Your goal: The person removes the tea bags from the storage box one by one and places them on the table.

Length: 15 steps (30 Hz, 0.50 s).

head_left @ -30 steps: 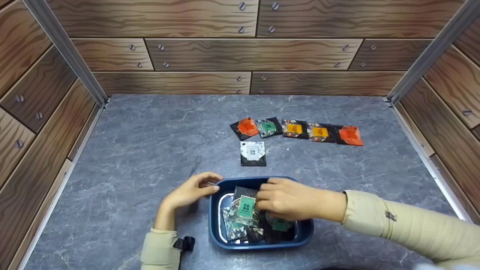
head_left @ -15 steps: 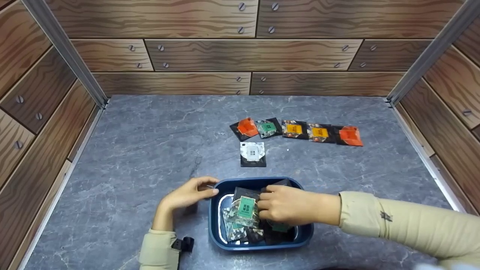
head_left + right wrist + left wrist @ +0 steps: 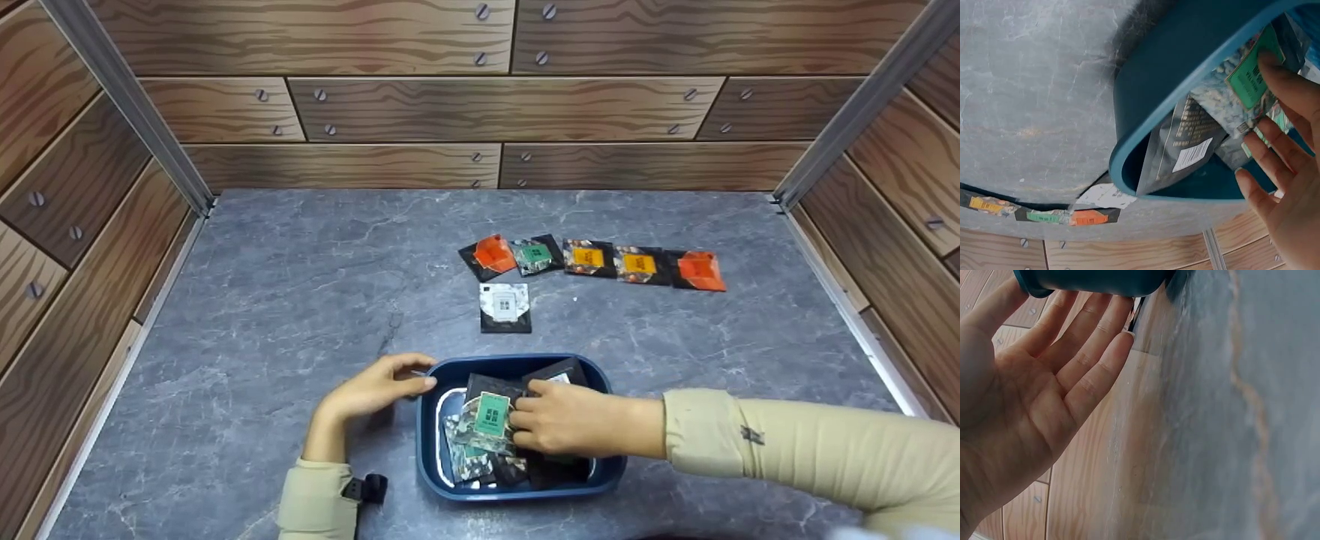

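Observation:
A blue bin (image 3: 521, 495) holds several packets. My left hand (image 3: 375, 390) is beside its left wall, fingers loosely bent; in the left wrist view the fingertips of the left hand (image 3: 1044, 377) reach up to the bin (image 3: 1095, 281). Inside the bin, my right hand (image 3: 566, 418) is at the right edge of a green-labelled packet (image 3: 491, 414). In the right wrist view, the thumb of the right hand (image 3: 1292, 163) rests on a green-labelled packet (image 3: 1249, 81), the other fingers loosely spread; any pinch is hidden. A black packet with a barcode (image 3: 1182, 149) leans near the bin's wall.
Behind the bin lies a white-labelled packet (image 3: 505, 307). Farther back, a row holds packets with orange (image 3: 495, 253), green (image 3: 536, 255) and yellow (image 3: 588, 257) labels, ending at another orange one (image 3: 699, 271). Wood-patterned walls (image 3: 390, 109) enclose the grey surface (image 3: 300, 262).
My right hand has moved slightly toward the bin's front, uncovering a black packet at the back right. My left hand has shifted slightly left and down at the rim. The packets outside stay put.

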Each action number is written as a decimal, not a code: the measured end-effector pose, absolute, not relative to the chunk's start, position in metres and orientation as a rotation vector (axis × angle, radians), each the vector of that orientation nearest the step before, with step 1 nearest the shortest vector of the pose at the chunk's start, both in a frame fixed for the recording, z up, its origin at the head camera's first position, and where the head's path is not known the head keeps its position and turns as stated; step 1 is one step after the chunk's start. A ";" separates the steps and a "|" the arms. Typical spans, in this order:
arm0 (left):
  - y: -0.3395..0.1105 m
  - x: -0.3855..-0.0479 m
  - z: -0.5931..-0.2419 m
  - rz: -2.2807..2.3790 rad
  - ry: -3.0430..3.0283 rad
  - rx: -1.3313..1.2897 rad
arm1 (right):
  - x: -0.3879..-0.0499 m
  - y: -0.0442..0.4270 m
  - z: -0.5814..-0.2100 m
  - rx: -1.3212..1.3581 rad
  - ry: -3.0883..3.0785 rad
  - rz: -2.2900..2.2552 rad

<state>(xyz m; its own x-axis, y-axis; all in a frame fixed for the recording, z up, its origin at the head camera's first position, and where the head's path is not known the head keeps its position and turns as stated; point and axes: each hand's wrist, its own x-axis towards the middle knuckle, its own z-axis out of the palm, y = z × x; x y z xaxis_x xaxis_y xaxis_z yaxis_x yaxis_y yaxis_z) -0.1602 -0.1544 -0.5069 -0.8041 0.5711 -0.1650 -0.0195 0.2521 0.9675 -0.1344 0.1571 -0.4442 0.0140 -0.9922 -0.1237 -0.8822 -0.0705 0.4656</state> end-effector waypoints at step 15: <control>-0.154 -0.160 -0.505 1.581 2.042 0.523 | -0.133 0.153 -0.430 1.998 -2.179 -0.561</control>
<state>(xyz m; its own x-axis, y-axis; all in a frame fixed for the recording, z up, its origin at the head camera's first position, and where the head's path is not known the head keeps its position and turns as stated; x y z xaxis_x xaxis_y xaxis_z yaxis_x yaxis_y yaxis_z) -0.1599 -0.1543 -0.5055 -0.8008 0.5792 -0.1528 -0.0029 0.2513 0.9679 -0.1326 0.1531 -0.4302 -0.1132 -0.9821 -0.1509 -0.9328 0.0527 0.3566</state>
